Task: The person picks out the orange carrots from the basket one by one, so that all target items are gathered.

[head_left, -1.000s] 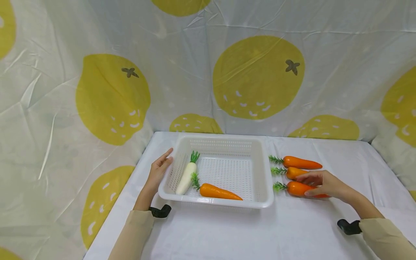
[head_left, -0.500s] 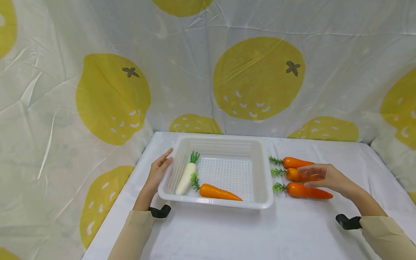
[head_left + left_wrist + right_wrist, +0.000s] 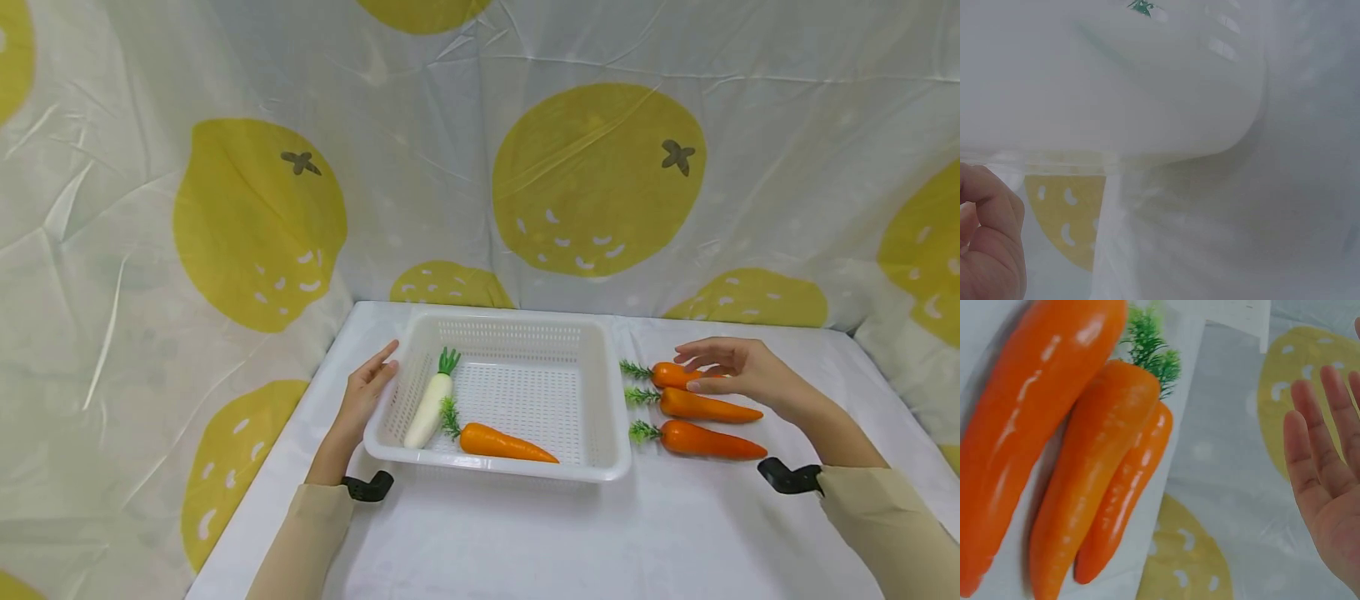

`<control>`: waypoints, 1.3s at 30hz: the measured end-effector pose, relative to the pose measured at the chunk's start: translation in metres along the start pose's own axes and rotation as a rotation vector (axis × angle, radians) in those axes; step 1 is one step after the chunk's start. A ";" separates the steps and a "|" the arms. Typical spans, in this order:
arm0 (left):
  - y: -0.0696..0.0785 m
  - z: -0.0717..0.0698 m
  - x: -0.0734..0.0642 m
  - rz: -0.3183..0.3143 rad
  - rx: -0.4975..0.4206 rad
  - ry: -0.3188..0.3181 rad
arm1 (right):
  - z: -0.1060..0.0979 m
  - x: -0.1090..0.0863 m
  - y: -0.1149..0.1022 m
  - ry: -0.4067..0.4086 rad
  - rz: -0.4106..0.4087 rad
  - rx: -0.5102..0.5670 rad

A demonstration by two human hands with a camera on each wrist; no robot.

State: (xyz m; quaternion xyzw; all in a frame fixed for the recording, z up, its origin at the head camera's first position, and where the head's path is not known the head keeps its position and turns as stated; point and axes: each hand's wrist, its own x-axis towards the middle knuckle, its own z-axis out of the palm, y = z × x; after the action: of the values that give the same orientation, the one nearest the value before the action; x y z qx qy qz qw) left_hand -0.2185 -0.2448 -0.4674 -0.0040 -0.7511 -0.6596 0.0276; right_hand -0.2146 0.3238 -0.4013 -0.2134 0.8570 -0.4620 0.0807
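Note:
Along the left side of a white perforated plastic basket (image 3: 525, 471) lies my left hand (image 3: 365, 392), its index finger and thumb extended near the rim. Whether it touches the basket is unclear. A white radish (image 3: 430, 412) with a green top and a carrot (image 3: 506, 443) lie inside. Over the three carrots on the right hovers my right hand (image 3: 738, 372), fingers relaxed and holding nothing. It partly covers the farthest carrot (image 3: 670, 375); the middle carrot (image 3: 708, 407) and the nearest carrot (image 3: 712, 442) show fully. The right wrist view shows these carrots close up, with the open right palm (image 3: 1341, 512) beside them.
A white cloth covers the table (image 3: 555, 542). Behind it and to the left hangs a pale curtain (image 3: 420, 167) printed with yellow lemons. The carrots' leafy tops point toward the basket's right wall.
My right hand has moved away from me, from the nearest carrot across the middle one to above the farthest. The carrots stay in their row. My left hand and the basket look unchanged.

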 end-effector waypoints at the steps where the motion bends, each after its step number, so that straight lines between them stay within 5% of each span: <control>1: 0.000 0.000 0.000 -0.001 -0.005 -0.002 | -0.001 0.003 -0.004 -0.005 -0.015 0.006; 16: 0.033 0.005 -0.012 -0.019 0.005 -0.021 | 0.009 0.055 -0.059 -0.076 -0.111 0.019; 25: 0.032 0.004 -0.011 -0.027 0.006 -0.014 | 0.025 0.087 -0.078 -0.133 -0.157 0.046; 33: 0.005 0.000 0.000 -0.038 -0.017 0.013 | 0.049 0.111 -0.094 -0.175 -0.190 0.127; 39: -0.001 0.000 0.000 -0.004 0.006 0.019 | 0.075 0.127 -0.100 -0.209 -0.177 0.188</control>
State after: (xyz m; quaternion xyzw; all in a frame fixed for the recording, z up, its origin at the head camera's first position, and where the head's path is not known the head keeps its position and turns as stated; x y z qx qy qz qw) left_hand -0.2185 -0.2449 -0.4682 0.0036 -0.7528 -0.6574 0.0334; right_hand -0.2744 0.1634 -0.3533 -0.3264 0.7748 -0.5208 0.1478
